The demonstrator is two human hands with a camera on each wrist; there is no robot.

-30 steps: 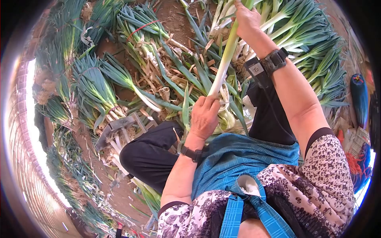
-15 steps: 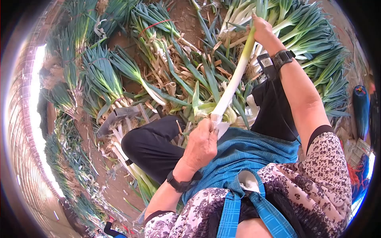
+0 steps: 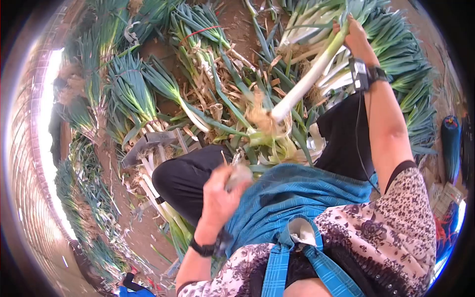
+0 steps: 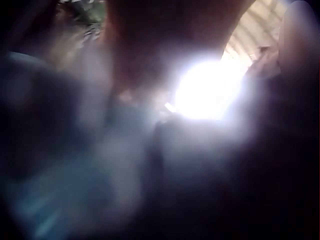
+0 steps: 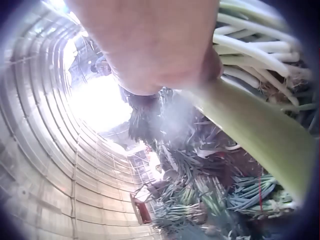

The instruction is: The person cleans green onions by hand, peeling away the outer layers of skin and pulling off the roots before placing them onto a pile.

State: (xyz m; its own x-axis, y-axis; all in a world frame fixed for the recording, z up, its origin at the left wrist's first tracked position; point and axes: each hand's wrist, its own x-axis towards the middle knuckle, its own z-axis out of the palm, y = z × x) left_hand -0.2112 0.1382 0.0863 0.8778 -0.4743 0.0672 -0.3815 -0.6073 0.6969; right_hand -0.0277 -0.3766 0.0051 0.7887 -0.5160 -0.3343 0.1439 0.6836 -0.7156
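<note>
A long leek (image 3: 304, 89) slants across the head view, its pale root end low and its green part up at the right hand. My right hand (image 3: 357, 39) grips it by the green upper stalk, and the right wrist view shows the stalk (image 5: 255, 125) running out from under the hand. Brown blurred roots (image 3: 260, 114) hang at the lower end. My left hand (image 3: 217, 195) is near the lap, fingers curled on a blurred whitish strip of leek peel (image 3: 239, 177), apart from the stalk. Dark blur and glare fill most of the left wrist view.
Loose peelings (image 3: 272, 148) lie before the knees. Behind the right hand is a pile of white-stemmed leeks (image 3: 396, 54); tied bundles (image 3: 131, 94) lie to the left. A grey metal stand (image 3: 148, 143) is beside the left knee. A curved, ribbed wall (image 5: 60, 150) rises nearby.
My left hand has left the leek's lower end and moved down and left toward the lap, with the whitish peel. My right hand has shifted rightward with the leek.
</note>
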